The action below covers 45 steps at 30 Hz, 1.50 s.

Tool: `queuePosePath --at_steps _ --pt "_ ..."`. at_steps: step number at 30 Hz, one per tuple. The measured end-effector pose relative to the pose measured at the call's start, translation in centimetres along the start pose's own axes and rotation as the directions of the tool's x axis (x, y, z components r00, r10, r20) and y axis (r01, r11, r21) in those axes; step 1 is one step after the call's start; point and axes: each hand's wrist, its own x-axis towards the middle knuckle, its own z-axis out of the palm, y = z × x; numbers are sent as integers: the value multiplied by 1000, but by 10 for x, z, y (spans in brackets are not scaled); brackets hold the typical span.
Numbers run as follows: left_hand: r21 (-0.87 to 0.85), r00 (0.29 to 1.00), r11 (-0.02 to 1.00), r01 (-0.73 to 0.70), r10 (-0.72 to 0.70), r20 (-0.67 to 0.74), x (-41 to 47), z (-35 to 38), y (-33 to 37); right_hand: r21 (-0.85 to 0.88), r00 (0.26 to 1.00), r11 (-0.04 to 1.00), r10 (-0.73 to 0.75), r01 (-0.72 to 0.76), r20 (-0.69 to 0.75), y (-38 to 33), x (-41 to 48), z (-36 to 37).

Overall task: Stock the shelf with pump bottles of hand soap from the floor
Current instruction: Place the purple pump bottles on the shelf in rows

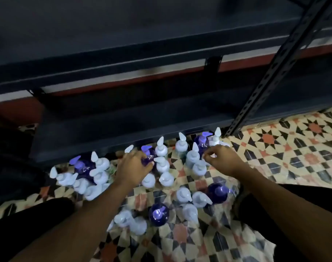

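Several pump bottles of hand soap stand on the patterned floor below a dark metal shelf [161, 44], some white [162, 165], some purple. My left hand [132, 167] curls round a purple bottle [149, 155] in the middle of the group. My right hand [219, 157] reaches toward another purple bottle [202, 142] at the back right, its fingers curled beside the bottle; whether they grip it is unclear. More purple bottles [158, 214] stand nearer to me. The shelf boards look bare.
A slotted metal upright [275, 72] of the shelf slants down at the right. The tiled floor [284, 148] stretches to the right of the bottles. Dark trouser legs [29, 224] show at the lower left and right.
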Motion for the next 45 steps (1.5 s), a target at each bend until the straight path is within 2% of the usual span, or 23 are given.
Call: queuePosePath --at_steps 3,7,12,18,22,28,35,45 --pt "157 998 987 -35 43 -48 6 21 -8 -53 998 997 52 -53 -34 14 19 12" --pt "216 998 975 -44 53 -36 18 42 -15 -121 995 987 101 -102 -14 17 41 22" --pt "236 990 971 32 2 -143 34 51 -16 -225 991 965 136 -134 -9 21 69 26" --pt "102 980 982 160 -146 -139 42 57 -17 -250 986 955 168 -159 17 28 91 21" --pt "146 986 979 139 -123 -111 51 59 -22 -354 984 921 177 -162 11 28 97 22" --pt "236 991 967 92 -66 -116 62 58 -25 -421 986 893 166 -160 -22 34 105 30" --pt "313 992 948 64 -25 -125 66 64 -32 -329 973 916 224 -229 -53 41 118 42" --pt "371 996 928 23 9 -85 72 69 -37 -335 955 897 292 -289 -41 42 132 45"
